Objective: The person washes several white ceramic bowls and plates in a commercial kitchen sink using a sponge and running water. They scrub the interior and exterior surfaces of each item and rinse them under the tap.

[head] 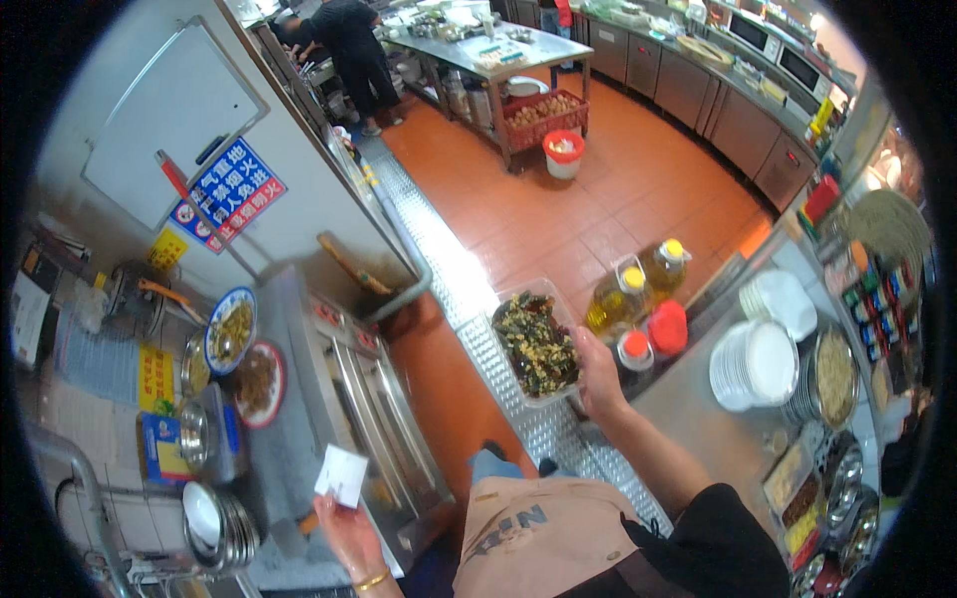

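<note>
My right hand [598, 374] grips the right side of a clear plastic takeaway container [555, 288], held out in front of the apron. Dark leafy food topped with chopped garlic [534, 344] fills it. At the lower left, my left hand [350, 534] pinches a small white paper slip [342, 476] by its lower edge. The slip's writing is too small to read. Behind the slip lies the grey counter [295, 389], where a red-rimmed plate of brown food [258, 385] and a blue-rimmed bowl of food [232, 330] stand.
Oil bottles with yellow caps [628, 295] stand beside the right counter's edge. Stacked white plates [755, 366] and ingredient trays [794, 497] sit on that counter. A steel oven [381, 418] is at left. Ahead are a white bucket [563, 164], a steel table [538, 56] and a person [348, 52].
</note>
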`<state>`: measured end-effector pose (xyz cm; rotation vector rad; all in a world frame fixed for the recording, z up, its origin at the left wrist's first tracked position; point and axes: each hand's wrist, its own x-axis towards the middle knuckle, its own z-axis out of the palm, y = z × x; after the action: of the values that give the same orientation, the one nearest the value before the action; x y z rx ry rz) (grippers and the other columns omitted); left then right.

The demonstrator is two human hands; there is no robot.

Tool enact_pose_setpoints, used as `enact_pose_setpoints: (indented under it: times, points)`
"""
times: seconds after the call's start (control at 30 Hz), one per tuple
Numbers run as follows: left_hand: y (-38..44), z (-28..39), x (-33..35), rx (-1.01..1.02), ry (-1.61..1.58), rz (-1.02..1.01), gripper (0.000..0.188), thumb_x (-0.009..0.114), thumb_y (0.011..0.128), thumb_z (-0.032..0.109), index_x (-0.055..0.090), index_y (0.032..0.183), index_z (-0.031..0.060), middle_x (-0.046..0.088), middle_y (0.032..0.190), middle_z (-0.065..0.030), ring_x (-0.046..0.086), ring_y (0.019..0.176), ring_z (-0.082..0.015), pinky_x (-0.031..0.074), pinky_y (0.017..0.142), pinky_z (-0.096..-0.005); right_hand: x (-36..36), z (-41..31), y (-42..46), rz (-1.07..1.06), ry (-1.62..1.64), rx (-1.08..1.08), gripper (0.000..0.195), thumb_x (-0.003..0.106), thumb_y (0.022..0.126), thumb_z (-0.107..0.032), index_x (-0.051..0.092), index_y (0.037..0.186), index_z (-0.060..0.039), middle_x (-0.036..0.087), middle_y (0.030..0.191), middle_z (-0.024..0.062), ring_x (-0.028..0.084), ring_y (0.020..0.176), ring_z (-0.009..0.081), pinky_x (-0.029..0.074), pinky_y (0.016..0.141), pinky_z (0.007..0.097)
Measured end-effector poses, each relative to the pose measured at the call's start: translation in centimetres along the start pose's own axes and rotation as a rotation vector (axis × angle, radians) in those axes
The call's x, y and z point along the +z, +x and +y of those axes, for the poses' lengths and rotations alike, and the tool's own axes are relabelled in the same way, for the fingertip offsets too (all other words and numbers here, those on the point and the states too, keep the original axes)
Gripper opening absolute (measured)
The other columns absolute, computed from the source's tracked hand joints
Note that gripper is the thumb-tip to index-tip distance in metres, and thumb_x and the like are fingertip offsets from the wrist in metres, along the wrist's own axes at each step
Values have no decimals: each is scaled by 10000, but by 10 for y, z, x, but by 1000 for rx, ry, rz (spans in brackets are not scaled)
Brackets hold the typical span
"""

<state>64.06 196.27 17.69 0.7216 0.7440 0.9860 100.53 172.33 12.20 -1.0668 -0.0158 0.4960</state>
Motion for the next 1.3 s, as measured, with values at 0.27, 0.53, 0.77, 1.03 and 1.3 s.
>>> enact_pose_setpoints:
  times: [0.27, 0.53, 0.77, 1.03, 1.3]
  points:
    - [243, -54, 144, -49, 0, -164, 88, 554, 968, 105, 555, 1046, 63, 626, 1131, -60, 591, 1060, -158, 466, 947, -334, 63, -48, 166, 238, -9, -88, 315, 521, 1031, -255, 620, 1253, -54, 648, 1134, 0, 563, 1036, 121, 433, 936, 289]
    - [391, -177, 449, -293, -23, -642, 73, 575, 948, 14, 551, 972, 79, 586, 956, 5, 545, 883, -95, 447, 797, -254, 16, -122, 278, 603, 143, -234, 197, 566, 1007, -322, 658, 1040, -151, 578, 869, -55, 501, 785, 93, 417, 734, 261]
    - [497, -303, 618, -253, -5, -598, 51, 605, 919, 68, 559, 937, 81, 561, 927, -6, 529, 882, -113, 457, 820, -280, -85, -170, 434, 813, 183, -230, 232, 496, 1043, -278, 640, 1080, -101, 626, 954, -33, 576, 888, 105, 478, 835, 287]
    - [615, -397, 669, -159, 247, -576, 145, 564, 955, 178, 581, 1031, 57, 601, 1071, -62, 562, 986, -174, 456, 872, -334, -160, -267, 622, 673, 301, -423, 256, 533, 1031, -255, 659, 1146, -64, 657, 1069, 0, 571, 986, 119, 441, 913, 298]
    - [621, -589, 961, -327, 260, -784, 76, 633, 941, 152, 561, 923, 167, 536, 864, 72, 480, 767, -41, 384, 679, -209, -272, -396, 719, 872, 290, -477, 321, 526, 1039, -287, 636, 1228, -51, 656, 1153, 11, 564, 1051, 126, 422, 954, 313]
